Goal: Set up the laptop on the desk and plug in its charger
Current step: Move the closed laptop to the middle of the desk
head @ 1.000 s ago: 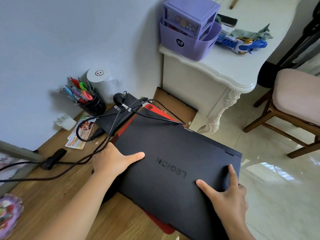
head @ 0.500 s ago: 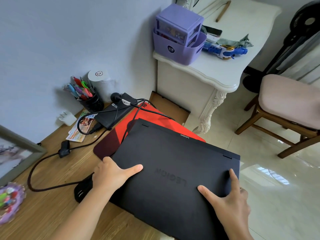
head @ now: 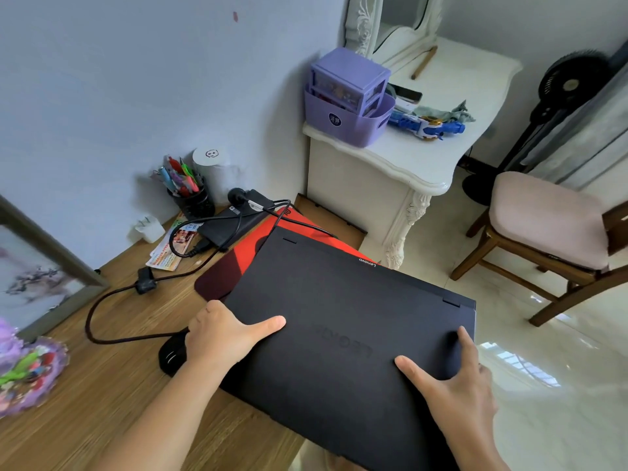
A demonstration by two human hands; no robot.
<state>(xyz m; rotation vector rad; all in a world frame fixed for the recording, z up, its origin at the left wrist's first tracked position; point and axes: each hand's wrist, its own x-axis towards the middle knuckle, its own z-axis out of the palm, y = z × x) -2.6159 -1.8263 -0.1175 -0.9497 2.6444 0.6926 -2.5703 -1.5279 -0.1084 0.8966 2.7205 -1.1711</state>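
Risk first: the closed laptop (head: pixel 343 334) overhangs the near right edge of the worktop (head: pixel 85 385), only partly on the red mat (head: pixel 238 263); if either hand lets go now, it could tip off toward the floor. A second risk: sliding it back could catch the black mouse (head: pixel 171 358) just beside its left edge, or snag the cable (head: pixel 102 321) looping across the wood. Left hand (head: pixel 224 334) grasps the laptop's left edge, thumb flat on the lid, fingers wrapped under and out of sight. Right hand (head: pixel 455 399) grips the near right corner, thumb and forefinger spread on the lid, other fingers hidden below. Both forearms reach forward, wrists low. Farther back, the charger brick (head: pixel 231 222) lies by the wall, beside the pen cup (head: pixel 193 202), its lead not visibly plugged into the laptop.
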